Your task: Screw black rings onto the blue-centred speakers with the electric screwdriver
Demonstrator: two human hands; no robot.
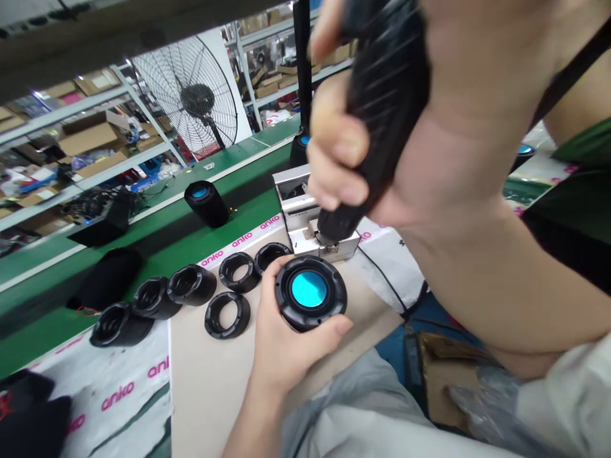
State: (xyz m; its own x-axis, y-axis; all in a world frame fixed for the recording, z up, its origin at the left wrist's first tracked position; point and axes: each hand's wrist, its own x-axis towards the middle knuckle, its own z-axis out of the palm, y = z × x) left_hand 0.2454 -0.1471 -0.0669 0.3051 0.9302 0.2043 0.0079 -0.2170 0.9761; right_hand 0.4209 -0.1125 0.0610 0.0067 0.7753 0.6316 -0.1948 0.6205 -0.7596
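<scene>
My left hand (281, 343) is wrapped round a black round speaker part (310, 292) with a bright blue centre, held face up just above the beige work mat (205, 381). My right hand (344, 159) grips a black electric screwdriver (382, 108) held upright close to the camera. Its lower tip hangs just above and behind the speaker part, in front of a small metal fixture (305, 222).
Several black ring and cone parts (191, 292) lie in a row on the mat to the left. A finished black cylinder speaker (206, 202) stands on the green conveyor (143, 254). A large fan (191, 95) and shelves with boxes stand beyond.
</scene>
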